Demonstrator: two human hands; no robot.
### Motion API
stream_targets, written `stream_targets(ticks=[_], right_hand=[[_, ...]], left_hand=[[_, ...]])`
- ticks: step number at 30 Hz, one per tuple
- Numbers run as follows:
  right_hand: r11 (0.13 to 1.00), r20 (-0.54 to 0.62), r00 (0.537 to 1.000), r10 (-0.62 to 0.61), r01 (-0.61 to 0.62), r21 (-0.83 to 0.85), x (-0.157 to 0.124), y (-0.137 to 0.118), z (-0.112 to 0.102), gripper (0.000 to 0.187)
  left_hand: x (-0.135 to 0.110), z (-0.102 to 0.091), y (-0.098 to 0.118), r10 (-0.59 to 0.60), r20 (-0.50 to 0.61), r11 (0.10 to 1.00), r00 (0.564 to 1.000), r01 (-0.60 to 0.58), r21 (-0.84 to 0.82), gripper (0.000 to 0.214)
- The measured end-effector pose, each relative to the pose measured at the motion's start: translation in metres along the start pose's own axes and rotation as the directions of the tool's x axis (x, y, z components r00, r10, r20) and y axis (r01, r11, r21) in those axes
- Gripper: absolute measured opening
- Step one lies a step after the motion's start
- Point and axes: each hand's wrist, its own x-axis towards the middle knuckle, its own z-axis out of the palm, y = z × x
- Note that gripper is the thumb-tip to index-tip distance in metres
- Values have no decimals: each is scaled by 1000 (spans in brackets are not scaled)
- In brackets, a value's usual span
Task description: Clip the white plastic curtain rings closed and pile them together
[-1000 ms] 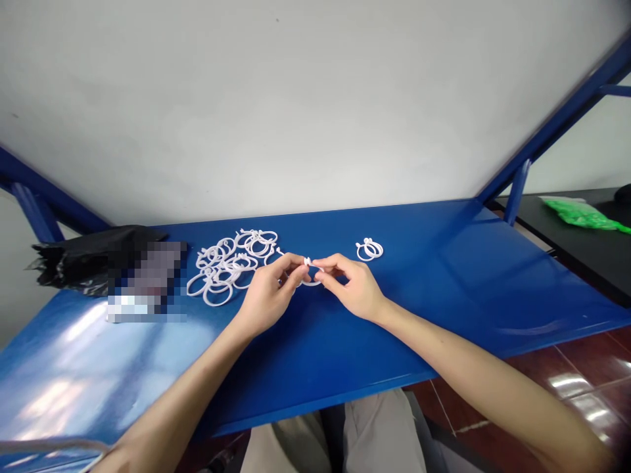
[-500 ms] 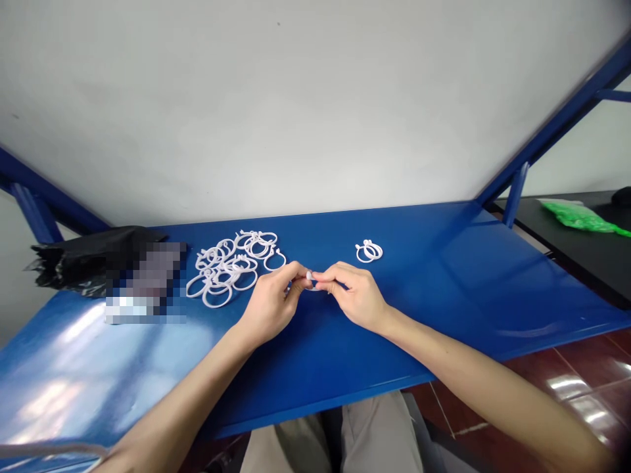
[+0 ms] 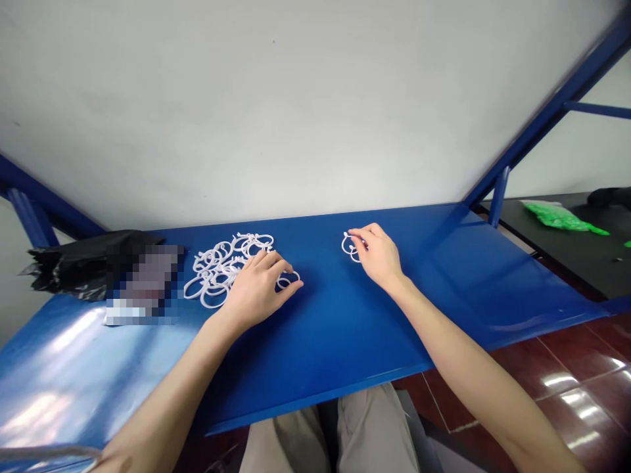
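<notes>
My left hand (image 3: 261, 286) is over the right side of a heap of white plastic curtain rings (image 3: 214, 305), thumb and fingers apart. One curtain ring (image 3: 298, 275) shows between its thumb and forefinger; whether the fingers touch it I cannot tell. Farther right, my right hand (image 3: 378, 255) pinches a white curtain ring (image 3: 344, 246) by its edge, just above or on the blue table. Part of another ring appears beside it, and the fingers cover the rest of both. Each ring carries a small knob or eyelet.
The blue table (image 3: 315, 355) runs up to a pale wall panel. A black plastic bag (image 3: 83, 259) and a blurred flat packet (image 3: 150, 279) lie at the left. Slanted blue frame bars (image 3: 497, 197) flank the table. A green bag (image 3: 557, 217) lies on a dark table at the right.
My hands have parted from the ring they held together in the middle. The left has moved to the heap and opened; the right has moved to the smaller group of rings.
</notes>
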Motion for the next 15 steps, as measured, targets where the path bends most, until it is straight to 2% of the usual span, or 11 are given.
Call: stream_targets(ticks=[3,6,8,11,15], right_hand=[[986,32,996,84,-79,-145,5,14,-6,21],[969,52,994,96,-81,-234,5,21,-7,18],[966,25,996,83,-74,-247,4,21,-5,18],[981,-29,999,27,-32,-192,2,14,-4,20],[994,-20,994,-107,107,22,-5,-9,-1,20]], left_hand=[[-2,4,-3,24,35,999,999,-25,30,22],[-1,7,-5,44,47,998,998,-46,38,18],[0,8,-5,50,26,998,998,-51,36,20],[2,8,-2,43,-31,999,999,-42,27,23],[4,5,6,55,-112,998,992,-53,25,21]])
